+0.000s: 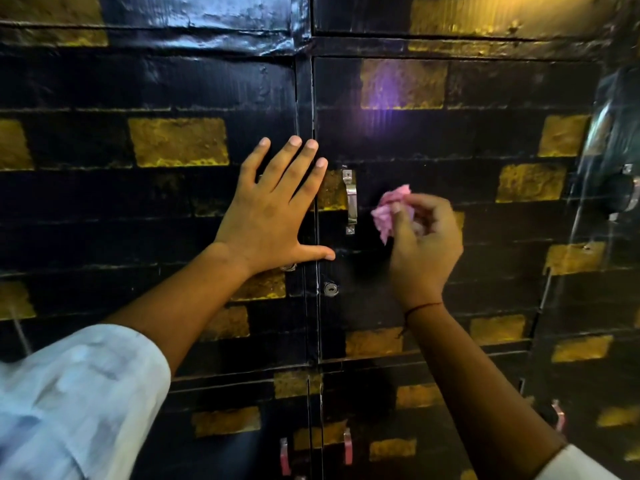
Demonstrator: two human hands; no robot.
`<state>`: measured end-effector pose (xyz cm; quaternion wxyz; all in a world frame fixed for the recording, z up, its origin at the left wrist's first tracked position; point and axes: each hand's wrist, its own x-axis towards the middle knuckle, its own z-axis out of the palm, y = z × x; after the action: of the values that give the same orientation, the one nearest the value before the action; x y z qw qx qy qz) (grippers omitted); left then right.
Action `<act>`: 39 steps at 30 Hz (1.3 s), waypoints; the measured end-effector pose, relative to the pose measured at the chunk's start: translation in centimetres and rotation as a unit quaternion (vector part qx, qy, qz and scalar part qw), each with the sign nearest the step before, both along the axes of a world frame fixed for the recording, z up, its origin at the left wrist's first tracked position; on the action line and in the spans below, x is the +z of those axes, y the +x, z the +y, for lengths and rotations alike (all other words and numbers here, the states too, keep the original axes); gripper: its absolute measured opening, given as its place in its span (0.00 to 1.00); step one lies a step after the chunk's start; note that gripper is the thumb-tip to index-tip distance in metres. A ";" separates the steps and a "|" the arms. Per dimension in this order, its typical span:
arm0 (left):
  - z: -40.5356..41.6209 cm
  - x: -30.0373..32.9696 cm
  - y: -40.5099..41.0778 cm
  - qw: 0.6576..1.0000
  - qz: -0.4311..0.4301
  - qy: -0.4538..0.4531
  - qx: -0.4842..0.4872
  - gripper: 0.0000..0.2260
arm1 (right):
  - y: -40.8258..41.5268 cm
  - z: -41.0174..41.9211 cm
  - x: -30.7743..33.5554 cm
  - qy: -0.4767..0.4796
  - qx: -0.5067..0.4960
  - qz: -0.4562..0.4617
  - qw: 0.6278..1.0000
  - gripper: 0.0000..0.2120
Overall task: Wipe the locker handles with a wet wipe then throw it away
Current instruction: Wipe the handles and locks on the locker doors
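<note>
A metal handle (pixel 350 201) stands upright on the right locker door, close to the seam between two black and gold doors. My right hand (pixel 420 244) pinches a crumpled pink wet wipe (pixel 391 209) just right of that handle, a small gap apart from it. My left hand (pixel 277 209) lies flat with straight, spread fingers on the left door, its fingertips and thumb reaching across the seam. It covers most of the left door's handle; only a bit of metal (pixel 288 267) shows under the wrist.
A keyhole (pixel 331 289) sits below the right handle. Lower doors carry handles (pixel 347 446) near the bottom edge, with another (pixel 284 455) to the left and one (pixel 557 415) at the right. A dark round object (pixel 623 195) hangs at the right edge.
</note>
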<state>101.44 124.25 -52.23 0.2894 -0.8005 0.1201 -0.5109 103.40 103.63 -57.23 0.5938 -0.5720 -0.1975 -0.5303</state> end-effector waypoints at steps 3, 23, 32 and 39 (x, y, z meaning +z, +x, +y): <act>0.0 0.1 0.1 1.000 0.002 0.000 -0.005 0.57 | 0.1 1.2 0.0 -0.140 -0.017 -0.001 0.990 0.13; -0.3 0.2 -0.4 1.000 0.022 -0.006 0.015 0.58 | 1.7 1.0 -1.0 -0.221 -0.031 0.083 0.971 0.09; -0.1 0.2 -0.5 0.999 0.035 0.000 0.024 0.58 | 1.8 -0.4 -1.5 -0.183 -0.049 0.118 0.975 0.04; 2.1 -0.6 -1.0 0.996 0.078 0.005 -0.048 0.59 | 0.0 0.1 -2.8 -0.315 -0.146 0.107 0.932 0.08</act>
<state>100.39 126.38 -52.84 0.2581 -0.8297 0.1834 -0.4597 103.43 103.76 -60.01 0.3168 -0.8053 -0.2044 -0.4576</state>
